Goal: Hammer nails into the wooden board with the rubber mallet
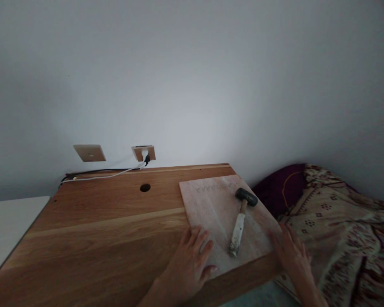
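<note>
A pale square board (pixel 211 204) lies on the right end of a wooden desk (pixel 109 226). On the board rests a hammer (pixel 241 219) with a black head and a whitish handle, lying diagonally. My left hand (pixel 190 264) lies flat with fingers spread on the board's near left corner. My right hand (pixel 289 251) is at the board's right edge, by the desk's corner, fingers stretched out against it. Neither hand touches the hammer.
The desk has a round cable hole (pixel 145 187). White and black cables (pixel 109 172) run along its back edge to a wall socket (pixel 144 153); a second wall plate (pixel 89 152) is to the left. A patterned blanket (pixel 342 230) lies right; a white surface (pixel 9 221) left.
</note>
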{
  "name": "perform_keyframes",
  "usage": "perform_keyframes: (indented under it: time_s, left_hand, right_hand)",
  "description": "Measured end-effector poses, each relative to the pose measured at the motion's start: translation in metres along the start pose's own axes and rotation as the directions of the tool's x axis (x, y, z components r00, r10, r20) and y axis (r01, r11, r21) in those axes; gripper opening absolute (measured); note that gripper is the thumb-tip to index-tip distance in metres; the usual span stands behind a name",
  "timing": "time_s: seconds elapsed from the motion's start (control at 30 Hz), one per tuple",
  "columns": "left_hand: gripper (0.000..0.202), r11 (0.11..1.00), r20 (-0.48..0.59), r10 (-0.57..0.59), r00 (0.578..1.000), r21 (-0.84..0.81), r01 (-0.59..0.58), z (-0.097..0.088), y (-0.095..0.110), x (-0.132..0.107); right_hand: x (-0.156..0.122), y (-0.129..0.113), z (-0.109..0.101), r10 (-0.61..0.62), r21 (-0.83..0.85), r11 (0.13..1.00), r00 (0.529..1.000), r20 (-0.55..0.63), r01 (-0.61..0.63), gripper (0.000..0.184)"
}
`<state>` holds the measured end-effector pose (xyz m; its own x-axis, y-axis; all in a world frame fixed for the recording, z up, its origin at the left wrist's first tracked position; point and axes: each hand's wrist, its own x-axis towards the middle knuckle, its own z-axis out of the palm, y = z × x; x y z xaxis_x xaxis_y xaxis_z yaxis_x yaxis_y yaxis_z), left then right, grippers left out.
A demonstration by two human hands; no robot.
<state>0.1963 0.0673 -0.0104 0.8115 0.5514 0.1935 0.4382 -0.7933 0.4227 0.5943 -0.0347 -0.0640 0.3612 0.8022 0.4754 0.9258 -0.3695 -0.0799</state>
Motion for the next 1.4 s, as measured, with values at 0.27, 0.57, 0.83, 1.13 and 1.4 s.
perform_keyframes:
  time_s: [0.27, 0.57, 0.83, 1.13, 1.4]
  left_hand:
    - [0.046, 0.995, -0.014, -0.074, 0.997, 0.073, 0.075, 0.004, 0.004, -0.002]
    - [0.028, 0.927, -0.172, -0.197, 0.965, 0.288, 0.24, -0.03, -0.064, -0.092]
    - [0.031, 0.866, -0.349, -0.308, 0.885, 0.282, 0.412, -0.062, -0.108, -0.173]
    - [0.035, 0.773, -0.436, -0.59, 0.679, -0.063, 0.631, -0.104, -0.175, -0.061]
    - [0.017, 0.755, -0.303, -0.653, 0.694, -0.333, 0.565, -0.108, -0.211, -0.039]
  right_hand:
    - [-0.002, -0.008, 0.001, 0.012, -0.049, 0.999, 1.0, -0.016, -0.012, 0.051]
    - [-0.029, -0.097, -0.007, -0.287, 0.039, 0.958, 0.955, 0.072, 0.285, 0.05]
    - [-0.01, -0.179, -0.02, -0.197, 0.358, 0.916, 0.98, 0.016, 0.178, 0.048]
    - [0.165, -0.296, 0.012, -0.443, 0.53, 0.814, 0.844, 0.303, 0.237, 0.019]
    - [0.189, -0.328, 0.016, -0.585, 0.538, 0.772, 0.709, 0.394, 0.338, 0.027]
